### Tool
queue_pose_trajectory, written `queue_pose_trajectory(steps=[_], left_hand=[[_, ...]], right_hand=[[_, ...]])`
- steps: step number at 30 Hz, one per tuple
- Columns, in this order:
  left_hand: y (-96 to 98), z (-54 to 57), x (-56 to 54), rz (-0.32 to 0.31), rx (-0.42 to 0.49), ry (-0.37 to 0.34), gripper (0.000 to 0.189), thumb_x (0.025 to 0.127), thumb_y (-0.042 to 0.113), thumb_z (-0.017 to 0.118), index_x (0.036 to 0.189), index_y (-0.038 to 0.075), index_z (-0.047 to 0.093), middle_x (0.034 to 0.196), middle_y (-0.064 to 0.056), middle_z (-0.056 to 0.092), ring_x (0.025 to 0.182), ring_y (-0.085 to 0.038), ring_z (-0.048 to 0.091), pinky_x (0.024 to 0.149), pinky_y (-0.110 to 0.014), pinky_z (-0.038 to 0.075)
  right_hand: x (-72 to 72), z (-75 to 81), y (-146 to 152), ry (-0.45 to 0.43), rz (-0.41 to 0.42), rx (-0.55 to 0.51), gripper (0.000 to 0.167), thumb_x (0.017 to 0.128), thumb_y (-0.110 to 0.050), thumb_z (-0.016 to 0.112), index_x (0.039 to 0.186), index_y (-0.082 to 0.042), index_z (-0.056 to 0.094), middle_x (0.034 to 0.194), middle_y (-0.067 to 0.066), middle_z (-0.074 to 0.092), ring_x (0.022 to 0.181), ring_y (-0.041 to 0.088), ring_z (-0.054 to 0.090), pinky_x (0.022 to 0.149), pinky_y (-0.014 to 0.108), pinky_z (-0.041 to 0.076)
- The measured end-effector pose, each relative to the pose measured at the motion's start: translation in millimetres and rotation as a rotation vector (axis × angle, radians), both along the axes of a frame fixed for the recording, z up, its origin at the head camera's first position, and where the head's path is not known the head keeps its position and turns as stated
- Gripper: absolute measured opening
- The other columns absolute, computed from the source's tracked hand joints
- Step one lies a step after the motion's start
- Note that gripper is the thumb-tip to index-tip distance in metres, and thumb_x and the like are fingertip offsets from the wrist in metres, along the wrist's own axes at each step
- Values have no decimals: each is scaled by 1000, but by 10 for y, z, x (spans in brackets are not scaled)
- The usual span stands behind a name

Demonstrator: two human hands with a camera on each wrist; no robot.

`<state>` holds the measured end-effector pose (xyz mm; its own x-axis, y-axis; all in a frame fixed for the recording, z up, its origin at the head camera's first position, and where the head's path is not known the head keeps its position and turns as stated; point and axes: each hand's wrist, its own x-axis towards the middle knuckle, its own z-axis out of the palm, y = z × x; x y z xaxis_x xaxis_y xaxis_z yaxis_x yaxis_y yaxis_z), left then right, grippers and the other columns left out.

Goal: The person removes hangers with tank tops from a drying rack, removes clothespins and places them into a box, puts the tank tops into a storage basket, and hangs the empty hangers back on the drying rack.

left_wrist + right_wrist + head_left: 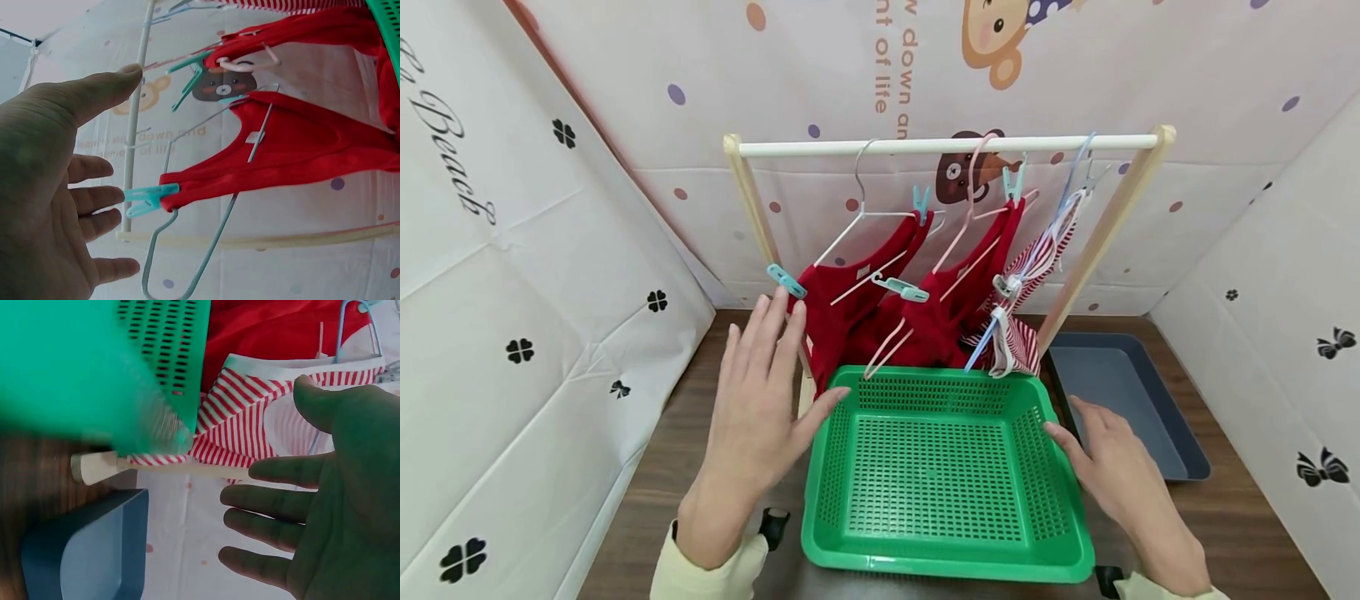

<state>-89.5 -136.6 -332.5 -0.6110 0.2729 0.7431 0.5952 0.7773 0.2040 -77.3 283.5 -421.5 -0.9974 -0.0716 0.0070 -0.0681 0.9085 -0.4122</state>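
Note:
My left hand (pixel 756 408) is raised with spread fingers beside a red sleeveless garment (pixel 826 321) on a white hanger (pixel 838 240). Its fingertips are close to a light-blue clothespin (pixel 150 199) on the garment's near strap; contact is unclear. A second red garment (pixel 928 329) hangs on a pink hanger (pixel 952 237), with clothespins at its shoulders. To its right, a red-and-white striped garment (pixel 240 419) hangs on a blue hanger (pixel 981 346). My right hand (pixel 1120 475) extends its fingers by the right rim of a green basket (pixel 947 565), holding nothing.
A white rod (pixel 820 149) on wooden posts (pixel 1105 237) bears the hangers behind the basket. A blue-grey tray (pixel 1198 467) lies on the brown table (pixel 647 508) at the right, partly under my right hand. Printed sheets (pixel 647 75) enclose the back and sides.

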Motion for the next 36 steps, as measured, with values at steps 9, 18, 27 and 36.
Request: queue_pose_trajectory(steps=[9,18,27,36], left_hand=[[-62,9,-1,77,64,-11,95,80,19,93,159,-1,43,164,-22,41,152,-43,36,122,-67,24],[-114,-32,-22,224,128,-60,86,86,17,88,158,-1,45,160,-21,47,148,-42,42,119,-68,29],[-162,-129,-173,267,141,-110,75,91,17,85,152,-7,50,152,-26,54,141,-45,50,116,-67,36],[-192,-156,-270,257,153,-120,72,92,16,84,151,-8,51,148,-27,57,137,-47,52,115,-62,39]], right_hand=[[-53,-137,72,-23,25,72,82,110,-55,53,150,16,44,141,45,48,128,65,46,95,76,43],[-86,-326,54,25,35,83,70,109,-48,60,141,15,55,126,37,61,115,57,58,86,71,49],[-86,-467,22,105,26,125,53,107,-38,67,120,13,63,97,19,63,88,39,61,72,57,51],[-118,-541,31,192,41,185,32,107,-31,66,96,-1,59,83,6,54,75,27,48,64,43,40]])
